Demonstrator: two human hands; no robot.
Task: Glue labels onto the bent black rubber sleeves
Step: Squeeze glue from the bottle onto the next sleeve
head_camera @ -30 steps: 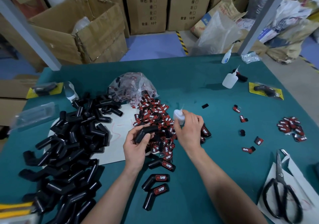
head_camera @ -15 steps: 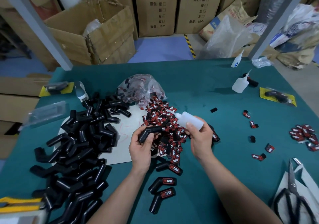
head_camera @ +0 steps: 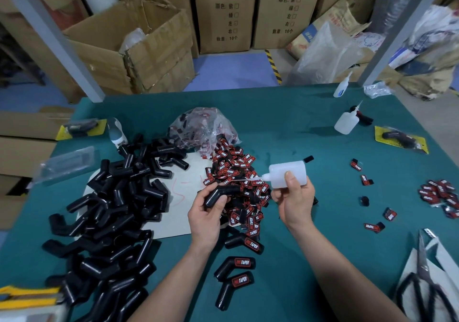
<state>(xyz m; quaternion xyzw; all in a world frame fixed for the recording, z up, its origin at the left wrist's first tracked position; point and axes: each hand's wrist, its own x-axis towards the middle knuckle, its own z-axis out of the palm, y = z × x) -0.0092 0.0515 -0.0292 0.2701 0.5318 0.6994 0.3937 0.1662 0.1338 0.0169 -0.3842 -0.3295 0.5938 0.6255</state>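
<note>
My left hand (head_camera: 206,216) grips a bent black rubber sleeve (head_camera: 219,194) above a heap of red-and-black labels (head_camera: 236,172). My right hand (head_camera: 295,201) holds a white glue bottle (head_camera: 286,174) tipped sideways, its thin nozzle pointing left at the sleeve's upper arm. A big pile of bare black sleeves (head_camera: 109,210) covers the table's left side. Three labelled sleeves (head_camera: 236,266) lie below my hands.
A clear bag of labels (head_camera: 203,128) sits behind the heap. Two more glue bottles (head_camera: 346,123) stand at the back right. Loose labels (head_camera: 439,194) lie at the right, scissors (head_camera: 422,289) on white paper at the front right. Cardboard boxes (head_camera: 139,48) stand beyond the green table (head_camera: 285,113).
My right hand has tipped the glue bottle from upright to sideways and brought its nozzle left to the sleeve. My left hand keeps gripping the sleeve.
</note>
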